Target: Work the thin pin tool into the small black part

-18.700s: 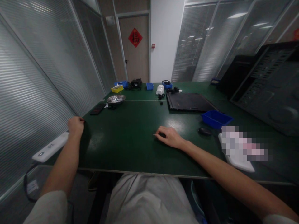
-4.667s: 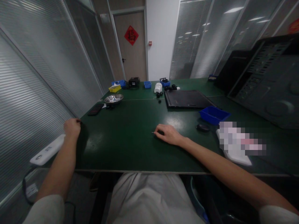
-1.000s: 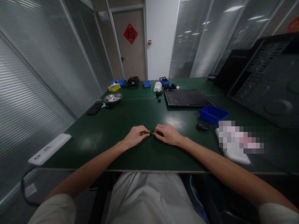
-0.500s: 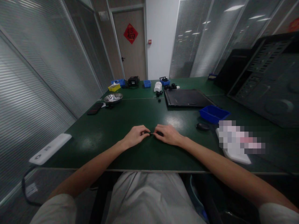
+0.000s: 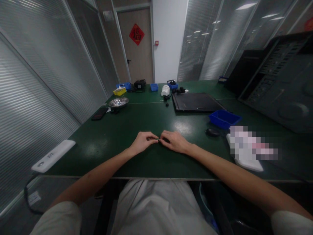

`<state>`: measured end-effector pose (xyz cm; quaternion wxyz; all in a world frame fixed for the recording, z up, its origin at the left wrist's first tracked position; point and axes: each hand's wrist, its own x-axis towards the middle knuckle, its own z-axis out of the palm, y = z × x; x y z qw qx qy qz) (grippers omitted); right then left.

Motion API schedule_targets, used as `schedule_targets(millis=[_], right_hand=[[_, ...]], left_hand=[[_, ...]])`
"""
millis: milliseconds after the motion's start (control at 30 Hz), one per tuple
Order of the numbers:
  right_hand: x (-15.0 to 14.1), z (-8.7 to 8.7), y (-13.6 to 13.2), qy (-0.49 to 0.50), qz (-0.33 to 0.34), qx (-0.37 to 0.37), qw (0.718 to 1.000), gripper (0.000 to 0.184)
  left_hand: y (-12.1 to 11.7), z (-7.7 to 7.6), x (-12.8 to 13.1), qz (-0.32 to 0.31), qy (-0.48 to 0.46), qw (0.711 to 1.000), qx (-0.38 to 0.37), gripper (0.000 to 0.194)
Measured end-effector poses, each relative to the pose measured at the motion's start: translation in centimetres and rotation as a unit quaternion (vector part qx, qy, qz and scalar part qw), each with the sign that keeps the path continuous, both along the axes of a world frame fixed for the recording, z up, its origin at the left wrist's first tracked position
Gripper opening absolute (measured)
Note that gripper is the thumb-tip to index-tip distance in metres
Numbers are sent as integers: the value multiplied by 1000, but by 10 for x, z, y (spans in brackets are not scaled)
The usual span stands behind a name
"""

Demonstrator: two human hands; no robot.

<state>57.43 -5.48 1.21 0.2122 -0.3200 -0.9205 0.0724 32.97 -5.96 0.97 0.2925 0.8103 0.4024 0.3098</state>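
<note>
Low over the green table point(image 5: 137, 166), my left hand point(image 5: 144, 142) and my right hand point(image 5: 174, 141) meet fingertip to fingertip. Thumb and index finger of my left hand are pinched together. My right hand is also closed in a pinch, its fingers curled. Whatever sits between the fingertips is tiny and mostly covered, so I cannot make out its kind. Both forearms rest near the table's front edge. Right of my hands lies a black computer mouse point(image 5: 212, 132).
A blue tray point(image 5: 223, 119) and a flat black panel point(image 5: 198, 102) lie to the right, before a large computer case point(image 5: 281, 81). A metal bowl point(image 5: 118, 102) and a phone point(image 5: 99, 113) are at left, with a white power strip point(image 5: 53, 156) nearer. Small bins line the back.
My fingertips have drawn closer together. The small thin thing that showed between them is now almost hidden. Nothing else on the table has moved.
</note>
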Motion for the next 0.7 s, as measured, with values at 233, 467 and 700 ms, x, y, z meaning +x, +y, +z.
schedule_targets(millis=[233,467,700], right_hand=[[1,2,-1,-7,6,-3,1000,18],[1,3,-1,16,6,-19,1000,15],[5,3,3,44,-1,-24,999,16]], left_hand=[[10,2,-4,21,4,1000,6,25],[29,-6,-7,6,64,997,44,21],[12,4,-10,3,51,997,62,29]])
